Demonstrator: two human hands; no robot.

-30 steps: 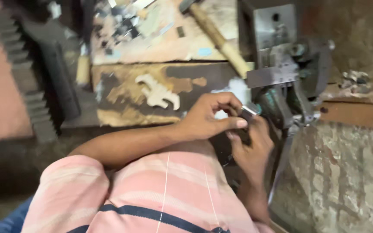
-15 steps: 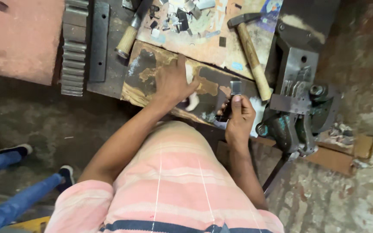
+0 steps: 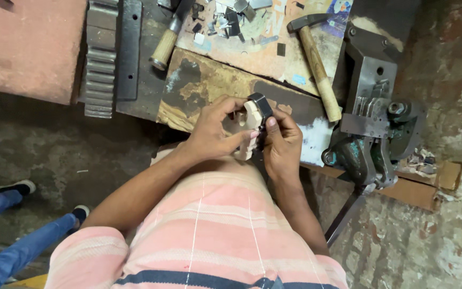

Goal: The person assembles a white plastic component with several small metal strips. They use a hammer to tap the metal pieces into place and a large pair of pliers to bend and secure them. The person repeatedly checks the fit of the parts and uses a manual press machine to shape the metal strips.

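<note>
Both hands (image 3: pixel 244 136) gripping cream part (image 3: pixel 251 124), hammer (image 3: pixel 316 64) on worn bench (image 3: pixel 199 85)

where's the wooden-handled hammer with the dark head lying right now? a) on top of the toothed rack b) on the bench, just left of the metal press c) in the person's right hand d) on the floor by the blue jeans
b: the hammer lies on the bench beside the metal press, untouched, while the left hand and right hand together hold a small cream and black part.
</note>
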